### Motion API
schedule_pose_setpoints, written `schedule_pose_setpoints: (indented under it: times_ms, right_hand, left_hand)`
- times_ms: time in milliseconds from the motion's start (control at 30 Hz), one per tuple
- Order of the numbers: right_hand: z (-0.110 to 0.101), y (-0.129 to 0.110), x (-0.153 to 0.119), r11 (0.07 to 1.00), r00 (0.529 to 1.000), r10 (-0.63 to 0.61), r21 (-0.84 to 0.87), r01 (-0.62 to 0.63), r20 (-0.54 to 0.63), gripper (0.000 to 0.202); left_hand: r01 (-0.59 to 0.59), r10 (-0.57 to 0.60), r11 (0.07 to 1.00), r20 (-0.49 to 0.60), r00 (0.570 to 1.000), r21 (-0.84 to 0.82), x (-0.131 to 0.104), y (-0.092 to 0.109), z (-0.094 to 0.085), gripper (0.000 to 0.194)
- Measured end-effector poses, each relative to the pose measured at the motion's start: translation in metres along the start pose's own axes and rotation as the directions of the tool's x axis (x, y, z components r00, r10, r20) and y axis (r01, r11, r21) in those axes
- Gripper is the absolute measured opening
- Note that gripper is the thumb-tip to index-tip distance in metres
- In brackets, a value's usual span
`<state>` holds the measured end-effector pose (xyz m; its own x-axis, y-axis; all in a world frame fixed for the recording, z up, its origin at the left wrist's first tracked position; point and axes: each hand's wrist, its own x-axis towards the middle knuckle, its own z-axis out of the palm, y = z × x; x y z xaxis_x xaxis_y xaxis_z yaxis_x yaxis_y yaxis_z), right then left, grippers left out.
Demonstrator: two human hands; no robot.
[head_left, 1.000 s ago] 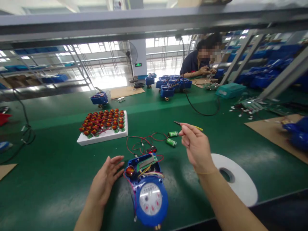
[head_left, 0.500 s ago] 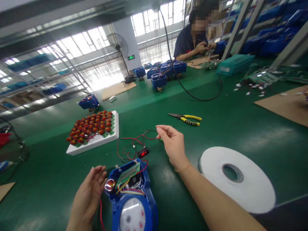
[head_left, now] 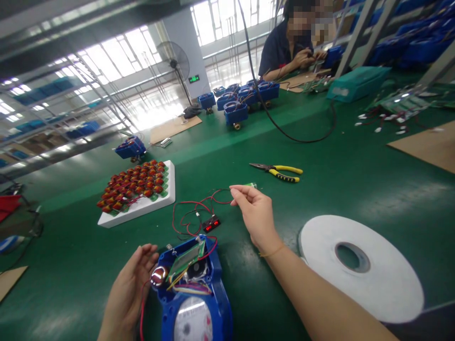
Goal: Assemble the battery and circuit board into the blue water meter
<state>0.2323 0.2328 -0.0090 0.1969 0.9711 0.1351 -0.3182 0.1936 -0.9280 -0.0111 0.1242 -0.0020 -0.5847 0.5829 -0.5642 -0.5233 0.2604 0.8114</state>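
A blue meter housing [head_left: 222, 303] lies at the bottom centre, open at its far end. Inside are a green circuit board [head_left: 188, 260], coloured wires and a round dial. Beside its left corner my left hand [head_left: 133, 284] is loosely curved, fingers apart, close to a shiny copper-coloured round part [head_left: 159, 276]; whether they touch I cannot tell. My right hand [head_left: 254, 213] pinches the end of a thin red and black wire [head_left: 213, 195] between thumb and forefinger. That wire runs to a small black display [head_left: 212, 223] with red digits. Part of a green object [head_left: 253, 185] shows behind my right hand.
Yellow-handled pliers [head_left: 277, 171] lie beyond my right hand. A large white roll [head_left: 387, 270] is at right, a white foam tray [head_left: 138, 214] of copper-coloured parts at left. More blue housings [head_left: 236, 112] stand farther back. A co-worker [head_left: 280, 52] sits across the table under a hanging black cable [head_left: 295, 138].
The display's red digits look different. The view has shifted slightly, and more of the green object shows behind my right hand. Both hands keep nearly the same pose.
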Motion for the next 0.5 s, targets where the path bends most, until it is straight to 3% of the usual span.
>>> schedule_pose_setpoints:
  times_ms: [233,500]
  right_hand:
    - [0.0,0.0031,0.0006,1.0,1.0,0.004,-0.004,-0.004,-0.001,0.021]
    - [-0.001,0.0034,0.0017,1.0,1.0,0.004,-0.019,-0.004,-0.001,0.022]
  left_hand:
    - [-0.012,0.012,1.0,0.051,0.999,-0.001,0.0064,-0.0037,-0.006,0.026]
    - [-0.025,0.025,1.0,0.025,0.999,-0.002,0.0024,-0.0025,-0.0027,0.025]
